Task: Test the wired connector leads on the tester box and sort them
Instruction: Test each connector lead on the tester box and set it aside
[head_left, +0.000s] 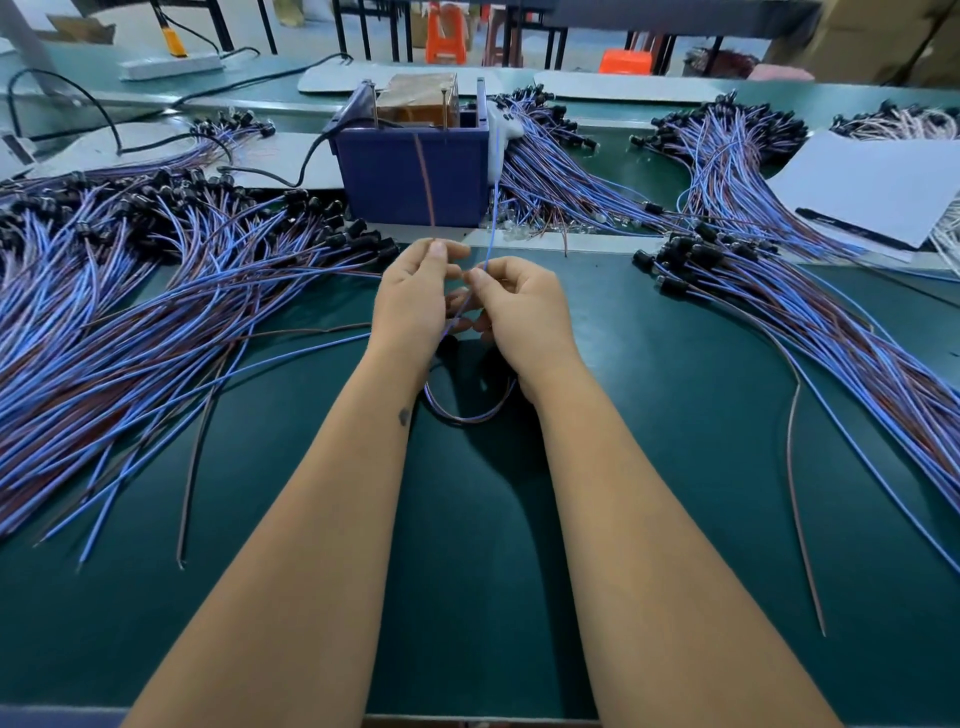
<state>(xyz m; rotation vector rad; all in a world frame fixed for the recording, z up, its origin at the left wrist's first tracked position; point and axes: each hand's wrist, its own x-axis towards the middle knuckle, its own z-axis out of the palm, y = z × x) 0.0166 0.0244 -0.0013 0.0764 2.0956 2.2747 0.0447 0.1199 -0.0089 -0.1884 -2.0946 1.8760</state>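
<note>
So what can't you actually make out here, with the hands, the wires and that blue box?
- Head view: whether the brown wire and blue wire touch the pins on the blue box; too thin to tell.
- The held lead's plug: hidden behind the left hand and right hand.
- The taped block's workings: wrapped.
- Left wire pile: cut off by the frame edge.
</note>
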